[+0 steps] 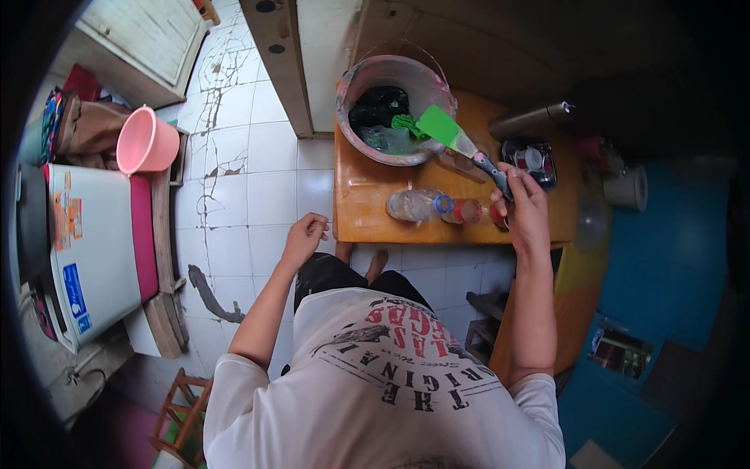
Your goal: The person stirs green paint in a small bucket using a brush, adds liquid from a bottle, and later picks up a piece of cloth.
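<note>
My right hand (522,205) is closed around the dark handle of a spatula (440,127) with a flat green blade. The blade points up and left, over the right rim of a pale, stained bucket (349,130). Inside the bucket lie black plastic bags (377,107), a clear plastic bag (384,139) and a crumpled green thing (407,125). By the near left corner of the wooden table (361,214), my left hand (308,234) hangs with its fingers curled in and nothing seen in it. A clear bottle with a blue cap (414,205) lies nearest the table's front.
Small red-topped jars (467,210) stand right of the bottle. Farther back are a metal flask (527,121) and a dark tray (539,160) with jars. To the left, a pink bucket (148,142) sits by a white washing machine (100,250). A wooden stool (184,414) stands lower left.
</note>
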Demonstrator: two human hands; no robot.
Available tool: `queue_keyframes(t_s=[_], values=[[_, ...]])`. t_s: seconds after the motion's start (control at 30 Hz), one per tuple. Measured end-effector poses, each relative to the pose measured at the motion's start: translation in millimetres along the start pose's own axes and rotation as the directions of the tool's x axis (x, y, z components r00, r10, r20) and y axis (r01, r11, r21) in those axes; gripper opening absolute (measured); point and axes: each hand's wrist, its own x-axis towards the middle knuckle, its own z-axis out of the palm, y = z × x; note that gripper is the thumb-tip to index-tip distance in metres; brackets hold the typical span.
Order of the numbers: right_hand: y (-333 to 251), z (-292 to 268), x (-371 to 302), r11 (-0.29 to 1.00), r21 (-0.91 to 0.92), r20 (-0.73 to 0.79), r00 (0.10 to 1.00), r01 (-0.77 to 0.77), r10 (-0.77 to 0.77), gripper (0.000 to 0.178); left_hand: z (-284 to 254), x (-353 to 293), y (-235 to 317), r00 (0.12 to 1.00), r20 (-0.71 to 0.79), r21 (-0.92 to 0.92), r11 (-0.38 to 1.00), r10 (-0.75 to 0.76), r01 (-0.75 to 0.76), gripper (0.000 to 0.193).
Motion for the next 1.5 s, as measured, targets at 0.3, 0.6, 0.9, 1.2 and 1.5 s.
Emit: queue_keyframes(t_s=[0.3,0.6,0.9,1.2,1.5], values=[[-6.9,32.4,70.3,0.672,-0.607,0.323,0.904,0.425,-0.280,0.023,0.3,-45.0,-17.8,0.955,-0.275,-0.064,0.993,-0.110,0.096,0.023],[12.1,54.1,98.0,0.336,-0.624,0.566,0.704,0.706,-0.429,0.018,31.2,-78.1,-44.1,0.918,-0.351,-0.151,0.978,-0.187,0.142,0.023],[9.0,53.0,94.8,0.344,-0.612,0.572,0.699,0.712,-0.429,0.016,34.8,-68.3,-48.3,0.927,-0.345,-0.104,0.987,-0.150,0.121,0.021],[10.1,53.5,92.8,0.235,-0.686,0.568,0.709,0.688,-0.418,0.015,36.0,-67.4,-47.7,0.916,-0.360,-0.089,0.984,-0.176,0.154,0.026],[5.1,47.7,105.6,0.221,-0.702,0.516,0.697,0.677,-0.498,0.014,41.7,-75.5,-57.7,0.905,-0.377,-0.103,0.980,-0.198,0.172,0.025]])
